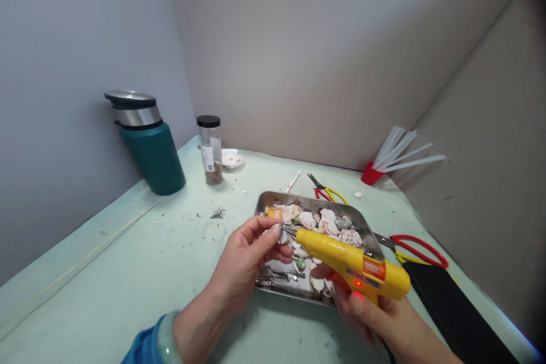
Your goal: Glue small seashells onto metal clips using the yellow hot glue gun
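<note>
A yellow glue gun hangs over a metal tray, its nozzle at or just beside a small piece pinched by a person's left hand, whose fingers mostly hide it. The right hand wraps the gun's grip, well back from the metal tip, apparently for safe aim; a red light glows alongside. The tray sits beneath both hands, presumably keeping shells and metal clips close. Pliers and a marker lie beyond it; scissors and a dark case lie right. A red cup corrals translucent sticks. Farther left, a jar and teal bottle stand on the surface.
</note>
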Demonstrator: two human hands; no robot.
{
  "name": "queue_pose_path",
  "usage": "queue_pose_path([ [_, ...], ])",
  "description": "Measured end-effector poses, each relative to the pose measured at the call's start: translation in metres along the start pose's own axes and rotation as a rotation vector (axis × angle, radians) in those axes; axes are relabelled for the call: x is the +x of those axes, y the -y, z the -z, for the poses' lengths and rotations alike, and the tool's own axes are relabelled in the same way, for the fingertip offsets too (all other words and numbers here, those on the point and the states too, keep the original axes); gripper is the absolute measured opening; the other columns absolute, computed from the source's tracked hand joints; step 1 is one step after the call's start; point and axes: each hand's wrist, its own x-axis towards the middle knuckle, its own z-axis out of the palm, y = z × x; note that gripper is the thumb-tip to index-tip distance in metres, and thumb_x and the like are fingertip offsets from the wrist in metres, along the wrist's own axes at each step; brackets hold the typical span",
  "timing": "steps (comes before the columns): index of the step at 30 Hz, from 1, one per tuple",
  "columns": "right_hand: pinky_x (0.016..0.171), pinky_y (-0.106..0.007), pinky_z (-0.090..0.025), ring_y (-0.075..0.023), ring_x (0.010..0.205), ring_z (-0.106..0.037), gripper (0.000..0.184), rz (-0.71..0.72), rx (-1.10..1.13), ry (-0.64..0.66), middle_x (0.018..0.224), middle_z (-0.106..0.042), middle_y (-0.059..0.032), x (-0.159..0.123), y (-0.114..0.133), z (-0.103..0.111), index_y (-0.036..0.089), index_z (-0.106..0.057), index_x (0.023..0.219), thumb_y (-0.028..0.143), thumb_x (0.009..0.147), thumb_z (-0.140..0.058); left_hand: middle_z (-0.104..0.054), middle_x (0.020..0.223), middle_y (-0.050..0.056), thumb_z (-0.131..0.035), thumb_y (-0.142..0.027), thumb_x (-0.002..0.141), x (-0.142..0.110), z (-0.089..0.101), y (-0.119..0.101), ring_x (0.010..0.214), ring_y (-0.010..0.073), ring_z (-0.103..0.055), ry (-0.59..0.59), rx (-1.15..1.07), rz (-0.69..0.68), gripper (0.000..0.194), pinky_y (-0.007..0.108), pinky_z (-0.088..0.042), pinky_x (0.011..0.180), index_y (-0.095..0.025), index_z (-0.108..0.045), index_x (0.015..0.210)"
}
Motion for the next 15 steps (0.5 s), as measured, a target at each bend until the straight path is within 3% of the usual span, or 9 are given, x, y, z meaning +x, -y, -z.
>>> queue_pose_path([
  [15,0.044,-0.023,-0.024,-0.0071,0.044,-0.031,0.062,0.029,0.013,-0.005,0.054,-0.041,0.0053,0.0000,-0.0047,0.0001,0.012,-0.057,0.113,0.064,0.079,-0.053,-0.066,0.063,0.002,-0.072,-0.026,0.075,-0.0010,0.0003,-0.0004,0.056,0.0113,-0.063,-0.001,0.019,0.018,0.021,0.022,-0.051,0.058,-0.013,-0.061,0.088],
])
